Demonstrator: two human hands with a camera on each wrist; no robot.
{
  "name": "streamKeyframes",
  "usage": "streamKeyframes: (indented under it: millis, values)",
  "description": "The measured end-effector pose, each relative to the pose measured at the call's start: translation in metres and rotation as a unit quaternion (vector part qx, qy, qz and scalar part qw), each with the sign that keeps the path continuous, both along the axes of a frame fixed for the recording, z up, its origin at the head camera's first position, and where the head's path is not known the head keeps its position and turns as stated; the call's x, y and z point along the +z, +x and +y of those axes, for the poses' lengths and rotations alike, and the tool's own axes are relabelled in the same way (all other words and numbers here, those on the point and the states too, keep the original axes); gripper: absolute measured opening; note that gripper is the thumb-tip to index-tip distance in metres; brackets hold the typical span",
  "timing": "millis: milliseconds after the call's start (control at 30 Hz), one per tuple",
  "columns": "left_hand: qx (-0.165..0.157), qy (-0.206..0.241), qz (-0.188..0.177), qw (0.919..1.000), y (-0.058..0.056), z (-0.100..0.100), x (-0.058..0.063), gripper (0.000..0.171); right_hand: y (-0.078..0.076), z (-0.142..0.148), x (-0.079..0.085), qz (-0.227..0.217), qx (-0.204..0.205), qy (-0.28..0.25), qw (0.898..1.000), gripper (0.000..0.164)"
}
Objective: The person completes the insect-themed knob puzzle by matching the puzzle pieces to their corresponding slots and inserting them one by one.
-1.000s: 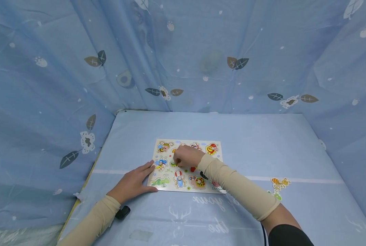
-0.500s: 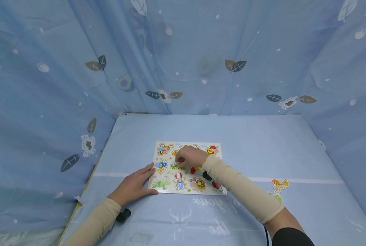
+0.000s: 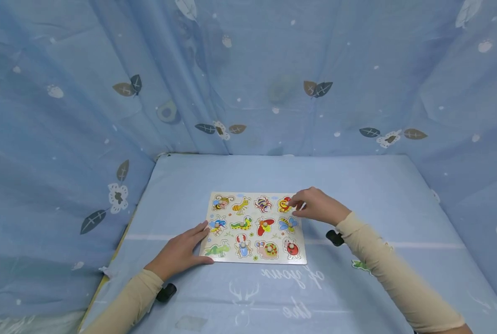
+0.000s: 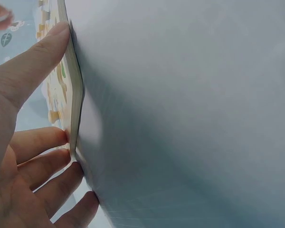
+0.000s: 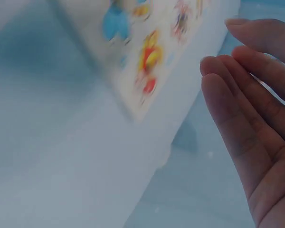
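A wooden knob puzzle board (image 3: 252,214) with several coloured insect pieces lies on the table. My left hand (image 3: 180,252) rests at its left edge, fingers extended and thumb at the near corner. In the left wrist view, the thumb and fingertips touch the board's edge. My right hand (image 3: 321,206) hovers by the board's far right corner, fingers loosely bent and holding nothing. In the right wrist view, a gap shows between thumb and fingers (image 5: 228,123). The green caterpillar piece (image 3: 242,224) lies in the middle row. A green grasshopper shape (image 3: 217,249) without a visible knob is at the near left.
A loose green puzzle piece (image 3: 360,266) lies on the table at the right, partly covered by my right forearm. Patterned blue cloth (image 3: 273,69) hangs behind and at both sides. A pale blue cover (image 3: 181,176) spreads over the table.
My right hand has left the caterpillar at the middle of the board and moved right, uncovering the pieces there. My right forearm now hides most of the loose pieces. The left hand stays put.
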State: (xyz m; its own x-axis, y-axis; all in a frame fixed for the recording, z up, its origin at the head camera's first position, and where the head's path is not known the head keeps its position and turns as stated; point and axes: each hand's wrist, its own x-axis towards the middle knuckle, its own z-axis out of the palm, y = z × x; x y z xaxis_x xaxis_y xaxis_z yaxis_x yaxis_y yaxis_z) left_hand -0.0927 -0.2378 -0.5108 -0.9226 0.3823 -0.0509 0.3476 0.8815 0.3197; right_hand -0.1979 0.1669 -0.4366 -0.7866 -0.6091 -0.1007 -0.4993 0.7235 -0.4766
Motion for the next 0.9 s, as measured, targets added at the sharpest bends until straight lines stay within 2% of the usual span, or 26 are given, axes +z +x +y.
streamKeyframes:
  millis: [100,200,433,533,667,800,900]
  values:
    - [0.013,-0.011,-0.006,0.9998,0.001,-0.001,0.001,0.099,0.009,0.029,0.001,-0.017,-0.041,0.013,0.999,0.024]
    - [0.024,-0.013,-0.009,0.9996,0.002,-0.003,0.003,0.100,0.022,0.058,0.000,-0.026,-0.063,0.024,0.997,0.022]
    - [0.019,-0.009,-0.016,0.9996,0.002,-0.002,0.003,0.100,0.067,0.115,-0.013,-0.025,-0.074,0.042,0.996,0.014]
    - [0.017,-0.008,-0.016,0.9997,0.001,-0.001,0.002,0.100,0.087,0.130,-0.019,-0.021,-0.087,0.068,0.994,0.010]
    - [0.013,-0.008,-0.010,0.9998,0.000,0.001,0.000,0.099,0.109,0.143,-0.028,-0.023,-0.110,0.101,0.988,0.015]
    - [0.007,-0.006,-0.006,0.9999,-0.002,0.003,-0.001,0.099,0.122,0.151,-0.037,-0.033,-0.121,0.106,0.986,0.020]
    - [0.005,-0.005,-0.003,1.0000,-0.001,0.001,-0.002,0.099,0.124,0.151,-0.042,-0.039,-0.123,0.105,0.986,0.022]
